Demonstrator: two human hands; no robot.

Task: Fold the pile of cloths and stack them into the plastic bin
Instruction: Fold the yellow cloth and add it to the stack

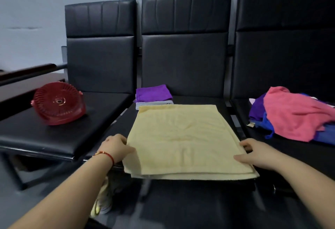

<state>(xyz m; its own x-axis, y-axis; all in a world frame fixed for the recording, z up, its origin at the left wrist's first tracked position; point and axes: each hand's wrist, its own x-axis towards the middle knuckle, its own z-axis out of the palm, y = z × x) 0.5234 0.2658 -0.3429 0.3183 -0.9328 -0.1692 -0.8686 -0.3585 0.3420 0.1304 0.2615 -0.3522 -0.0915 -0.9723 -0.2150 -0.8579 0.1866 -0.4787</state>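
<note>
On the middle seat (233,112) of a row of black chairs, a pale yellow cloth (181,134) lies already doubled, its layered near edge hanging a little over the seat's front edge and its long axis running from that front edge toward the backrest. The left hand (116,148) pinches the cloth's left edge close to the near-left corner, fingers curled under the fabric; the right hand (253,153) holds the right edge near the near-right corner, thumb on top and fingers tucked beneath. Both hands sit at the near end, about equally close to their own sides, so the far edge lies straight away from them; the next fold probably brings the near end forward over the far end, across that long axis. Just beyond the cloth's far-left corner, two folded cloths (153,96), purple over grey, are stacked at the back of the same seat. An unfolded pile (293,114) with a pink cloth uppermost waits on the right seat, nearer the right hand. A red fan (59,102) stands on the left seat. No plastic bin is visible.
</note>
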